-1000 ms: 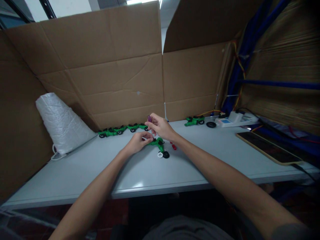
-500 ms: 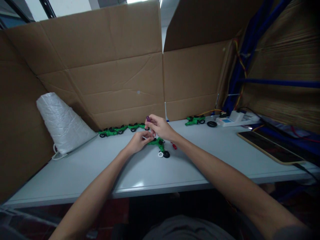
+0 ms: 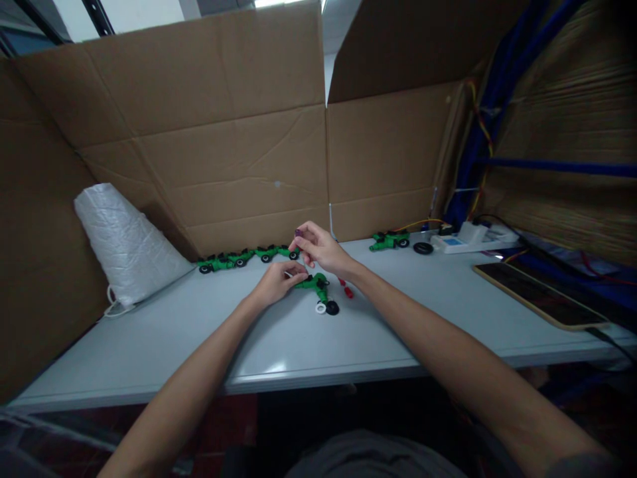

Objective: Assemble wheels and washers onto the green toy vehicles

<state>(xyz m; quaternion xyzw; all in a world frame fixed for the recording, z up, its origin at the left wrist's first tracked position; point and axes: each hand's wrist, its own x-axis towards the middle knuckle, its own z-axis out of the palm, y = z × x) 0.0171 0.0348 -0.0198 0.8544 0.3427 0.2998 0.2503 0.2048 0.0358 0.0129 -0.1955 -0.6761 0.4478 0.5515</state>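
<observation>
My left hand (image 3: 279, 281) is closed on the left end of a green toy vehicle (image 3: 317, 285) with black parts, lying on the table. Above it, my right hand (image 3: 318, 249) grips a small screwdriver (image 3: 298, 234) by its dark purple handle. The thin shaft points down at the toy near my left fingertips; its tip is too small to make out. Just in front of the toy lie a white ring (image 3: 320, 309) and a black wheel (image 3: 332, 307). Small red pieces (image 3: 348, 291) rest under my right wrist.
Several similar green toys (image 3: 243, 256) line the back left, and another green toy (image 3: 389, 240) stands back right beside a black ring (image 3: 423, 247). A power strip (image 3: 472, 238) and a phone (image 3: 540, 294) occupy the right. A white wrapped bundle (image 3: 127, 249) leans at left; cardboard (image 3: 229, 159) walls the back.
My right hand has lifted very slightly with the screwdriver, uncovering more of the red pieces. My left hand and the green toy stay in place.
</observation>
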